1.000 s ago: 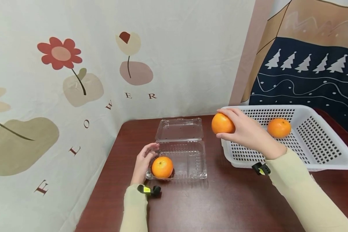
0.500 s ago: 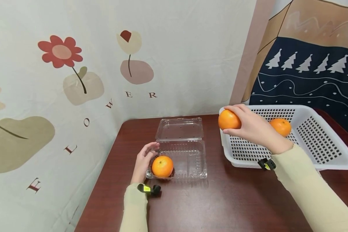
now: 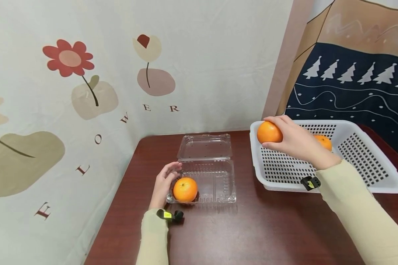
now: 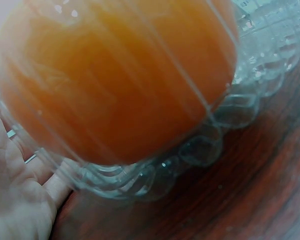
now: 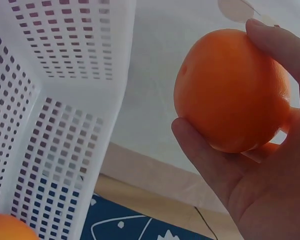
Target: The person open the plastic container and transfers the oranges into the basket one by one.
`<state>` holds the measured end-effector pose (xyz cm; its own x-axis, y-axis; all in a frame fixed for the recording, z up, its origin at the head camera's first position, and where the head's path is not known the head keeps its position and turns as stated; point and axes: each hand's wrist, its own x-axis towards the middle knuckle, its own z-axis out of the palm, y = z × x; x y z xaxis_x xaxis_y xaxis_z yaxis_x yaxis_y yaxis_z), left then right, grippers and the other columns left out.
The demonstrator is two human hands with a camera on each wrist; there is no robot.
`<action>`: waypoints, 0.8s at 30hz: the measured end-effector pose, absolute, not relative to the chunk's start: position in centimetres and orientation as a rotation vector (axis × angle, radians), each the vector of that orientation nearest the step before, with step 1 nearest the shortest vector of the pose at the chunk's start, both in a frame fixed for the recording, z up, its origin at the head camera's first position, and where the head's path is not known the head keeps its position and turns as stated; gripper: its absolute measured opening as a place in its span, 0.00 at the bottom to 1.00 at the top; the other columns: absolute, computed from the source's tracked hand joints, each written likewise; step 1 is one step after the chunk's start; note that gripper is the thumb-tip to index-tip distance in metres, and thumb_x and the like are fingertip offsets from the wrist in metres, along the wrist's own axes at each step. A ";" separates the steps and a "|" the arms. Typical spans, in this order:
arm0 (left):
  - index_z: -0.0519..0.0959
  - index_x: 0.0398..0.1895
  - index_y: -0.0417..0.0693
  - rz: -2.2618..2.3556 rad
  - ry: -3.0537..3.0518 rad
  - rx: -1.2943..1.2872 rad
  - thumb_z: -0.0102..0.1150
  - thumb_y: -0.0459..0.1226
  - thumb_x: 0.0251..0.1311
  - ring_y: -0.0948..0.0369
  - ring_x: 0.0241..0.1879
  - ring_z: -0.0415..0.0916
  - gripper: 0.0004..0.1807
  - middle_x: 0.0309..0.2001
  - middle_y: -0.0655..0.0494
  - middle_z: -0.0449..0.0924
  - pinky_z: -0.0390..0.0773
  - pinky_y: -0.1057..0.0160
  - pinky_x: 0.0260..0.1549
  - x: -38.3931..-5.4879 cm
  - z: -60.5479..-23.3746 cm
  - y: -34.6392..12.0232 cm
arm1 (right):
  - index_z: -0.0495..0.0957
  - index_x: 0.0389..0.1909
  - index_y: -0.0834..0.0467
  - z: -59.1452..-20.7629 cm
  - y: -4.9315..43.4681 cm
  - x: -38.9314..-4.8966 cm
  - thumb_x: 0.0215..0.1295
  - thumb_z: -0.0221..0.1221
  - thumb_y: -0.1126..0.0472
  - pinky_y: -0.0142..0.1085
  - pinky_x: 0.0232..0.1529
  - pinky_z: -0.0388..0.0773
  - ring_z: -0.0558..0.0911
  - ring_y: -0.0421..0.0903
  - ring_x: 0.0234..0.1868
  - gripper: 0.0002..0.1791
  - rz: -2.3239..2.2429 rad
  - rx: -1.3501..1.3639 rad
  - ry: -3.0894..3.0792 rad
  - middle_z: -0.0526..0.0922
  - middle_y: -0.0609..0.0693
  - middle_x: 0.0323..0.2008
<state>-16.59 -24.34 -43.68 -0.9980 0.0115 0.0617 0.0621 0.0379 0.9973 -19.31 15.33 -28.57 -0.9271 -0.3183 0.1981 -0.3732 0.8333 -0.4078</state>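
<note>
In the head view my right hand [image 3: 295, 139] grips an orange [image 3: 269, 132] above the left end of the white basket [image 3: 257, 162]. The right wrist view shows thumb and fingers wrapped round that orange [image 5: 230, 90]. My left hand [image 3: 166, 184] rests along the left side of a clear plastic clamshell box [image 3: 223, 184], its fingers loosely bent near the rim. Inside the box's left part sits one orange [image 3: 185, 190]; the left wrist view shows this orange [image 4: 120, 80] through the clear wall. Another orange [image 3: 324, 142] lies in the basket, partly hidden behind my right hand.
The clamshell's lid [image 3: 205, 146] lies folded back on the dark red table [image 3: 238, 235]. Behind the table hangs a white cloth [image 3: 219, 73] with flower prints. A dark blue panel [image 3: 355, 88] with white trees stands behind the basket.
My right hand has moved right and slightly up with its orange, from beside the basket's left rim to above the basket. The left hand and the clamshell have stayed in place.
</note>
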 end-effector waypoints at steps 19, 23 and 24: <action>0.70 0.54 0.48 -2.117 -2.219 -0.115 0.44 0.30 0.62 0.57 0.53 0.68 0.17 0.53 0.53 0.72 0.71 0.66 0.49 -17.6 -46.1 -25.0 | 0.62 0.57 0.50 -28.6 17.2 -20.6 0.35 0.58 0.26 0.46 0.37 0.73 0.72 0.50 0.40 0.49 0.623 0.510 -3.047 0.67 0.51 0.47; 0.69 0.55 0.47 -2.123 -2.219 -0.115 0.44 0.30 0.62 0.56 0.54 0.67 0.18 0.54 0.51 0.72 0.70 0.66 0.49 -17.5 -45.8 -25.0 | 0.62 0.57 0.50 -28.4 17.3 -20.7 0.35 0.58 0.27 0.47 0.39 0.73 0.72 0.50 0.40 0.49 0.642 0.511 -3.055 0.67 0.51 0.47; 0.69 0.55 0.46 -2.131 -2.218 -0.114 0.44 0.30 0.62 0.55 0.54 0.67 0.18 0.54 0.51 0.72 0.70 0.66 0.49 -17.4 -45.6 -24.9 | 0.62 0.58 0.50 -28.4 17.3 -20.7 0.35 0.58 0.27 0.47 0.39 0.73 0.72 0.50 0.40 0.49 0.653 0.508 -3.059 0.67 0.51 0.46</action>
